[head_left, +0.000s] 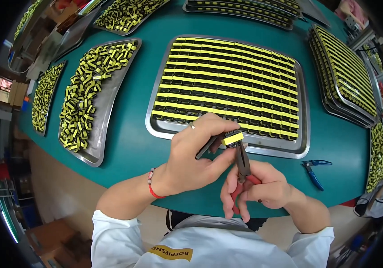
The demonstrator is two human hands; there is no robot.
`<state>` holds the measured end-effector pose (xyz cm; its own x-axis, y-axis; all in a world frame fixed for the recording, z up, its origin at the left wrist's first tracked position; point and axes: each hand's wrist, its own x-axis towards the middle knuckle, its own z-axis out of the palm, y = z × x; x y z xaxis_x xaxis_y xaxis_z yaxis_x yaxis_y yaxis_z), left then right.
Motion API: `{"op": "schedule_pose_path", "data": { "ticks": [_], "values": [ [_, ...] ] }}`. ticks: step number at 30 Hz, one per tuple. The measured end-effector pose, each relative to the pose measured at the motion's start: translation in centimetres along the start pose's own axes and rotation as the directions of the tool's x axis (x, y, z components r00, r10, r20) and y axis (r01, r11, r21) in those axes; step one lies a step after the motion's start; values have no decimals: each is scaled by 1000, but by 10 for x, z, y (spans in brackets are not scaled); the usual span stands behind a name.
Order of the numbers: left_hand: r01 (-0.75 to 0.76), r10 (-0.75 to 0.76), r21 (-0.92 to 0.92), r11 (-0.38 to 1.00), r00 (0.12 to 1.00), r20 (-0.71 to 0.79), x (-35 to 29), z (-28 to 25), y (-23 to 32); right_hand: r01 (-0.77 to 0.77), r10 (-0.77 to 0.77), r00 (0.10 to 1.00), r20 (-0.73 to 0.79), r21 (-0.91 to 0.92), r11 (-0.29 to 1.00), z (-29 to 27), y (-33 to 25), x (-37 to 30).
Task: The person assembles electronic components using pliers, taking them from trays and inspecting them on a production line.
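Between the thumb and fingers of my left hand [196, 154] is a small black part with a yellow band [232, 139], like a small transformer. A dark slim object [206, 147], whose kind I cannot make out, also sticks out of that hand. My right hand [260, 185] is closed round the red handles of a pair of pliers [244, 166]. The pliers' dark jaws point up and reach the lower side of the part. Just beyond my hands lies a metal tray [153, 127] of similar parts [227, 85] in neat rows; my left fingers overlap its near edge.
Two trays of loose parts [82, 100] [46, 98] lie to the left, another [129, 15] at the far left. Stacked trays of ordered parts stand at the back [245, 11] and right [343, 71]. Blue-handled cutters [314, 173] rest on the green table [129, 161] near its right front.
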<state>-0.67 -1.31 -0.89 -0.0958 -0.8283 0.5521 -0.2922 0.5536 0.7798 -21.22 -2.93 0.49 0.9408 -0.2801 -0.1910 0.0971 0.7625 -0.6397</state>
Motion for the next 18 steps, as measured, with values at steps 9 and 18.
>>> {"op": "schedule_pose_path", "data": {
  "ticks": [9,18],
  "values": [
    [-61,61,18,998,998,1,-3,2,1,13,-20,992,-128,-55,998,6,12,3],
    [-1,1,40,999,1000,9,-1,1,0,16,-38,988,-151,-142,990,4,6,5]
  ]
}}
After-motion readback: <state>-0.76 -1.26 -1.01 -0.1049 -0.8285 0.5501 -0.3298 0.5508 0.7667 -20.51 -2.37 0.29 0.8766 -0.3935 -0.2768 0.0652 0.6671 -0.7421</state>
